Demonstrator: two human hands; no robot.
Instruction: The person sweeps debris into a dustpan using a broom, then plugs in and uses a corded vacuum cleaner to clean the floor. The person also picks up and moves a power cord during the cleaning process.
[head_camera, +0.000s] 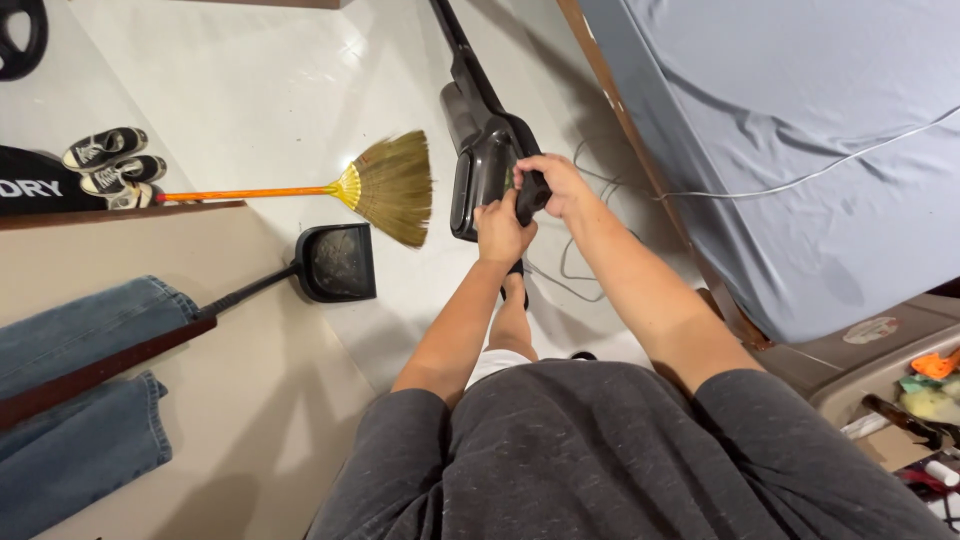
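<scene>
The right hand (560, 185) wraps the black handle of a stick vacuum (487, 160), fingers curled shut around the grip from above, so it bears the machine's weight and steers it. The left hand (503, 230) closes on the lower end of the same handle, just beneath the right; its fingers seem pressed against the body there, perhaps on a catch or button, though the hand hides what it touches. The vacuum hangs in front of the person, its dark grey motor housing just beyond the hands and its wand running away toward the top of the view, so it points at the pale tiled floor (260, 80).

To the left of the vacuum a straw broom (385, 185) with an orange handle lies flat on the floor, and a black dustpan (335, 262) rests beside its bristles, both well apart from the hands. Farther left a pair of black sneakers (105, 160) sits by a wall edge, with blue jeans (80, 400) draped over a rail. On the right a bed with a grey-blue sheet (800, 140) carries a thin white cable (800, 178), and more cable loops on the floor near the vacuum.
</scene>
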